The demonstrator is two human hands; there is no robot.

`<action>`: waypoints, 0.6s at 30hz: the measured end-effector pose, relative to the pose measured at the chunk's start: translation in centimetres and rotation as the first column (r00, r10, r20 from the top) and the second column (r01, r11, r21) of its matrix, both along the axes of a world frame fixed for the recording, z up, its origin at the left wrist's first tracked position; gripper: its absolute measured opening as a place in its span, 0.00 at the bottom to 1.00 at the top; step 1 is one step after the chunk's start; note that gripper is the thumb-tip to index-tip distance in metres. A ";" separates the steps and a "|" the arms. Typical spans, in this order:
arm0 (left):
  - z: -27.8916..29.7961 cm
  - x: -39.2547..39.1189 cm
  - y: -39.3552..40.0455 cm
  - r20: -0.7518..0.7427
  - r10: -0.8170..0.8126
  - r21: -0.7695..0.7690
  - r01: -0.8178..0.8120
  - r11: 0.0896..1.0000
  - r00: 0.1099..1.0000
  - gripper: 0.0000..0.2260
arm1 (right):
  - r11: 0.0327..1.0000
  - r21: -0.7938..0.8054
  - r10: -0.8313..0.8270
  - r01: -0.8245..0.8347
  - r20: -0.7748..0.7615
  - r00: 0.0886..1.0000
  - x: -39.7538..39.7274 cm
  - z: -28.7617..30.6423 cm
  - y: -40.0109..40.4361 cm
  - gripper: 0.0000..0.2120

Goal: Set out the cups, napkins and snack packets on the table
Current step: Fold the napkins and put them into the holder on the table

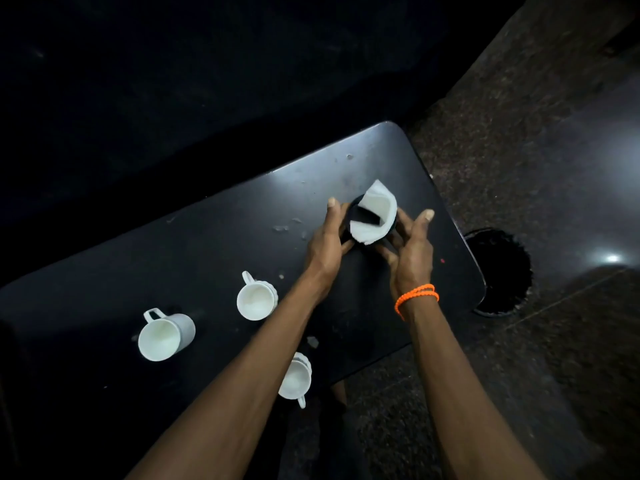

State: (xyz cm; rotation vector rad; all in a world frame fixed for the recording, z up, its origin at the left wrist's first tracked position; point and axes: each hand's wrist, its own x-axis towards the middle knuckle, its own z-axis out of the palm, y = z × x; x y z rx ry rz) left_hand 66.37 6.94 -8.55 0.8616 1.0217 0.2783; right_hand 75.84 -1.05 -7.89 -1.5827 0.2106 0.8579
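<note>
Black table (214, 244) fills centre frame, its rounded corner at 1 o'clock and right edge running to 4 o'clock, over a speckled stone floor (540, 161); we see open tabletop toward 10 o'clock. A dark round opening (502, 271) sits just off the edge at 3 o'clock. Scraps dot the surface. Our left hand (325, 247) and right hand (412, 258) curl round a dark holder (360, 216) from both sides, gripping it; white napkins (375, 216) stand inside, between the thumbs. Three white cups: plain cup (162, 336) at 8 o'clock, ribbed cup (256, 299) near centre, another cup (296, 379) at 6 o'clock by the near edge, under the left forearm.
</note>
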 end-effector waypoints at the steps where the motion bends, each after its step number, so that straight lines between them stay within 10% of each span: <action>1: -0.1 -0.9 -0.5 -0.013 -0.014 0.015 0.014 1.000 1.000 0.27 | 1.000 0.007 -0.020 0.020 -0.016 1.000 -0.8 -0.1 -0.7 0.30; 18: -0.3 -10.9 -7.2 -0.093 0.016 0.024 -0.014 1.000 0.996 0.34 | 0.996 -0.085 -0.048 0.041 -0.081 0.996 -10.5 -1.2 -7.5 0.34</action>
